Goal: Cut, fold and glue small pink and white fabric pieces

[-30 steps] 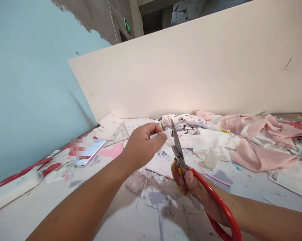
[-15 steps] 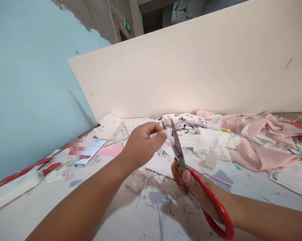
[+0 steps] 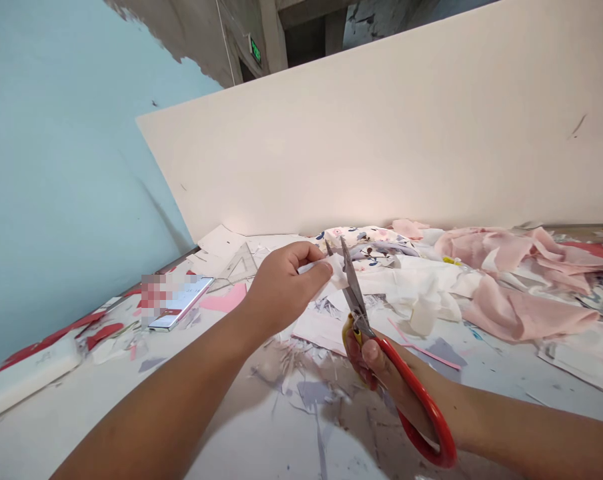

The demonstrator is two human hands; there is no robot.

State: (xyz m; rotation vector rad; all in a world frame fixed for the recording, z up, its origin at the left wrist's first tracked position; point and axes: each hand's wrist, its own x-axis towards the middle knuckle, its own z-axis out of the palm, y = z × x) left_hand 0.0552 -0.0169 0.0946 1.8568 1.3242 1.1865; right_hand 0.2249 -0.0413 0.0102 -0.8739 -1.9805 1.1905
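Note:
Between thumb and forefinger, my left hand [image 3: 287, 285] pinches a small piece of white fabric [image 3: 337, 272]. My right hand [image 3: 381, 363] is wrapped round the handles of a pair of scissors [image 3: 357, 300], which has one red loop and a yellow part near the pivot. The blades point up and away, a little apart, with the white piece at them. Whether it is paper-like or woven is hard to make out. Below both hands, thin scraps and cuttings [image 3: 291, 363] lie on the white table [image 3: 251, 433].
Floral fabric [image 3: 376, 241], white cloth [image 3: 406, 283] and pink cloth [image 3: 526, 310] lie heaped behind and to the right. On the left are a phone [image 3: 181, 303], a clear set square [image 3: 239, 263] and red scraps [image 3: 104, 335]. A pale board [image 3: 381, 147] stands behind the table.
The scissors' red handle loop has moved slightly up and left, and the blades are a little closer together. My left hand has stayed almost still.

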